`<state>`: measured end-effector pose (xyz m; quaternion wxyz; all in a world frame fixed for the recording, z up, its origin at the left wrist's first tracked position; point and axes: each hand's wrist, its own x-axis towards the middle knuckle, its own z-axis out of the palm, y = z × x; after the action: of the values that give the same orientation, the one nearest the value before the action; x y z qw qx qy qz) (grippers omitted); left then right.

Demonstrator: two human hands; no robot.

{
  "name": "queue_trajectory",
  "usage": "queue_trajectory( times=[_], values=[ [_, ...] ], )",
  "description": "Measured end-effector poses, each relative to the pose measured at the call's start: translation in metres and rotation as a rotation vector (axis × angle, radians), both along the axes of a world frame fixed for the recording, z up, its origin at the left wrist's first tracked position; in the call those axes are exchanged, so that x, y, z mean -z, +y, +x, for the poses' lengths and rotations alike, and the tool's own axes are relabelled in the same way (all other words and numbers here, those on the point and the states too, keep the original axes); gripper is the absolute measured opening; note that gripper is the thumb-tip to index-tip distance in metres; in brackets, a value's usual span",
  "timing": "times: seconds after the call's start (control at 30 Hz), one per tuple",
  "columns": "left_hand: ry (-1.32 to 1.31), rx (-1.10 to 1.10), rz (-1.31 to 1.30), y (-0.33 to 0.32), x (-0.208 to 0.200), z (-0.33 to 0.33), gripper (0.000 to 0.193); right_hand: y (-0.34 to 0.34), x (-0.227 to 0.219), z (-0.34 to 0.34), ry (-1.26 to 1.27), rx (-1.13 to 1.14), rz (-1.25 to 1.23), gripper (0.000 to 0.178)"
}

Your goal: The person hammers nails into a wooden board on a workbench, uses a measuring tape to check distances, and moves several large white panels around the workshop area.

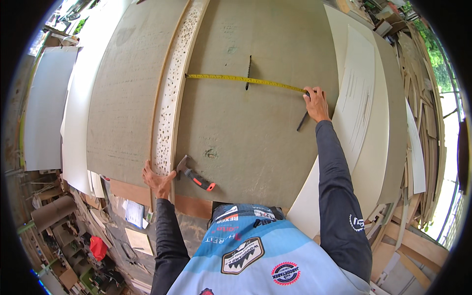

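Observation:
My left hand (158,184) spans the near end of a long, narrow white board (169,98) with dark specks, thumb and fingers on its opposite edges. A thin brown strip (161,93) runs along the board's left side. My right hand (318,104) is closed around a tape measure, its case mostly hidden by my fingers. The yellow tape (221,77) stretches left to the board's right edge. Under or beside it lies a slim dark stick-like item (249,71). A black pen-like item (302,122) rests below my right hand. Right of my left hand lies a claw hammer (196,178).
Everything rests on a large grey-green panel (255,152). White sheets (351,83) lie along its right side, with stacked wood strips (418,93) beyond. More pale sheets (51,108) stand at left. Cluttered shelves and a red cloth-like item (98,248) are at lower left.

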<state>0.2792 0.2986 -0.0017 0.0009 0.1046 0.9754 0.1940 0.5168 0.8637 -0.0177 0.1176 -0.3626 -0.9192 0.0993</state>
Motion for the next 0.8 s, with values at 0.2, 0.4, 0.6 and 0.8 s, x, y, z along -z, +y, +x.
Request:
queue_trajectory(
  times=[0.2,0.4,0.6,0.8],
  values=[
    [0.0,0.009,0.01,0.002,-0.0006,0.0031,0.105,-0.0007,-0.0053,0.0033,-0.012,0.005,-0.018,0.026],
    [0.012,0.012,0.024,0.0036,0.0,0.0056,0.103,0.0046,-0.0032,0.0013,-0.028,0.016,-0.032,0.025],
    [0.008,0.024,0.015,0.0066,-0.0043,0.0077,0.102,0.004,-0.0008,0.0051,-0.029,0.019,-0.031,0.026],
    [0.015,0.061,0.0,0.0048,-0.0047,0.0054,0.103,-0.0002,-0.0054,0.0067,-0.017,0.028,-0.046,0.026]
  ],
)
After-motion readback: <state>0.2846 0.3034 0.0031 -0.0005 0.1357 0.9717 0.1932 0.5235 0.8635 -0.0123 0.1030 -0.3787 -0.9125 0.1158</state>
